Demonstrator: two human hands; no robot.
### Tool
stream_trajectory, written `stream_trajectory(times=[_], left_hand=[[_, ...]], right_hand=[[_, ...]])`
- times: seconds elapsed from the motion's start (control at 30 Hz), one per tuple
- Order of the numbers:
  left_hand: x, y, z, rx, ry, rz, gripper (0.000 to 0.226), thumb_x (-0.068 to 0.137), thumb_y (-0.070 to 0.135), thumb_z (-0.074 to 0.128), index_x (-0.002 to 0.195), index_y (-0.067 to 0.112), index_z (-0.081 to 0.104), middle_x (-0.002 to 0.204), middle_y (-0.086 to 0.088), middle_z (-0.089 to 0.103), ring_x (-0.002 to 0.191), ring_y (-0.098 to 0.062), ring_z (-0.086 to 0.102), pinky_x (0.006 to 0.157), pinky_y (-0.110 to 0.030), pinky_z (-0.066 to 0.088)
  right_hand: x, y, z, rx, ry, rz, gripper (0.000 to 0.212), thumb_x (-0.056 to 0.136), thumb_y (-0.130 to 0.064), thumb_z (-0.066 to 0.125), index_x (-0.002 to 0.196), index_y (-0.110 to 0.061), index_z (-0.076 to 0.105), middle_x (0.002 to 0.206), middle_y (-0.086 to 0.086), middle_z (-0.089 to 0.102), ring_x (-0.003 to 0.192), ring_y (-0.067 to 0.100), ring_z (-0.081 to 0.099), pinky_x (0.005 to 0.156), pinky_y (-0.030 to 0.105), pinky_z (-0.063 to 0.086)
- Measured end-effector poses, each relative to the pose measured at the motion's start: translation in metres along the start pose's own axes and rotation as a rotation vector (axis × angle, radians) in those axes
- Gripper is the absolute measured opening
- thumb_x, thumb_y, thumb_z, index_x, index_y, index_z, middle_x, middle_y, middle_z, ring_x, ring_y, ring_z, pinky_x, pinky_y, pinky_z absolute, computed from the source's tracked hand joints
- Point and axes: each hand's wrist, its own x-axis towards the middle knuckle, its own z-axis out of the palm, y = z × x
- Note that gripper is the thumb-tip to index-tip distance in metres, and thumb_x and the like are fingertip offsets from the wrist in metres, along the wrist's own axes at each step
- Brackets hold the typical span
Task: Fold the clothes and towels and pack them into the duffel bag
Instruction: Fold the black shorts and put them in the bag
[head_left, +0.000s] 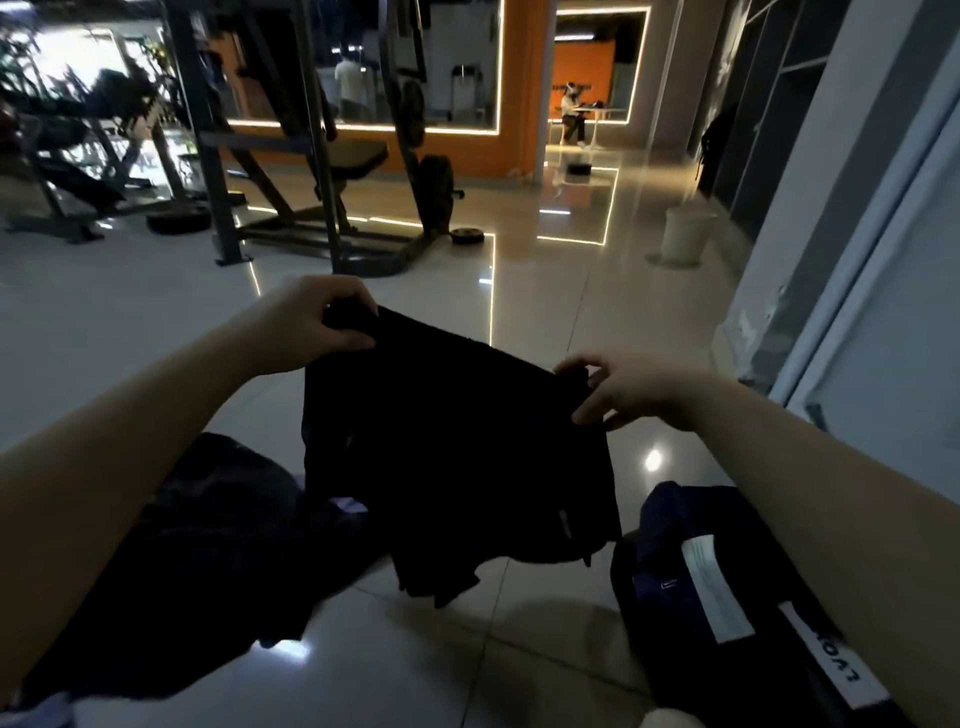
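**A:** What have you got in your hands at this point?

**B:** Your left hand (317, 322) is clenched on one top corner of a pair of black, soft fabric shorts (457, 447), thumb in front and fingers curled behind the edge. Your right hand (628, 392) pinches the opposite top corner between thumb and fingertips, sitting a little lower than the left. The shorts hang between your two hands, spread wide, with the hem dangling free above the glossy pale tiled floor (519, 649).

**A:** How will they handle?

**B:** I'd judge them light and limp, with no stiffness at all. They'll sag and swing wherever you don't hold them, and thin sports fabric like this can slide against itself. Keep your grip on the waistband corners; that thicker edge is probably the firmest place to hold, and it keeps the cloth flat for a fold.

**A:** And how do they look?

**B:** Plain black, creased, the lower edge uneven. There's a small pale tab near the hem below your right hand. It's too dark to make out seams or pockets.

**A:** Where does everything else sit?

**B:** Below and outside your left forearm lies a dark heap of loose clothing (208, 561) on the floor. Below your right hand, just beside the hanging hem, is the navy and black duffel bag (727, 597), with white labels showing on it.
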Motion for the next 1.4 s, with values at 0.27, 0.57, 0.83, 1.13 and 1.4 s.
stream_trajectory(times=[0.27,0.57,0.83,1.13,1.4], left_hand=[[-0.046,0.047,0.013,0.039,0.215,0.156,0.035,0.078,0.006,0.074,0.087,0.035,0.056,0.091,0.012,0.054,0.085,-0.007,0.053,0.075,-0.021,0.040],[-0.052,0.025,0.026,0.057,0.233,-0.044,0.022,0.080,0.007,0.074,0.092,0.019,0.061,0.095,0.000,0.058,0.091,-0.017,0.054,0.070,-0.014,0.035],[-0.060,0.020,0.022,0.013,0.164,-0.038,0.026,0.080,0.012,0.074,0.082,0.032,0.058,0.086,0.008,0.059,0.081,-0.011,0.058,0.069,-0.017,0.041],[-0.075,0.008,0.020,0.124,0.100,-0.134,0.012,0.084,0.010,0.071,0.088,0.013,0.060,0.082,0.005,0.058,0.077,-0.020,0.063,0.060,-0.015,0.040],[-0.068,0.002,0.022,0.100,0.234,-0.039,0.014,0.085,0.004,0.067,0.089,0.012,0.056,0.089,-0.005,0.057,0.082,-0.025,0.060,0.067,-0.024,0.044]], right_hand=[[-0.049,-0.011,0.019,0.037,0.196,-0.119,0.042,0.079,-0.008,0.075,0.115,-0.016,0.055,0.112,0.011,0.058,0.097,0.028,0.062,0.076,0.037,0.057],[-0.067,-0.002,0.003,-0.068,0.179,-0.075,0.020,0.087,0.006,0.057,0.092,-0.013,0.054,0.098,0.014,0.054,0.072,0.020,0.054,0.061,0.027,0.048],[-0.071,-0.001,0.001,-0.131,0.133,-0.032,0.020,0.089,-0.008,0.064,0.107,-0.005,0.058,0.099,0.011,0.060,0.086,0.019,0.058,0.080,0.032,0.049],[-0.079,-0.006,-0.001,-0.582,0.148,-0.126,0.027,0.087,-0.034,0.066,0.072,-0.013,0.058,0.070,0.004,0.056,0.070,0.019,0.052,0.066,0.031,0.039],[-0.074,0.001,0.000,-0.690,0.346,-0.253,0.018,0.081,-0.020,0.070,0.073,-0.016,0.054,0.078,0.006,0.057,0.084,0.031,0.057,0.075,0.040,0.044]])
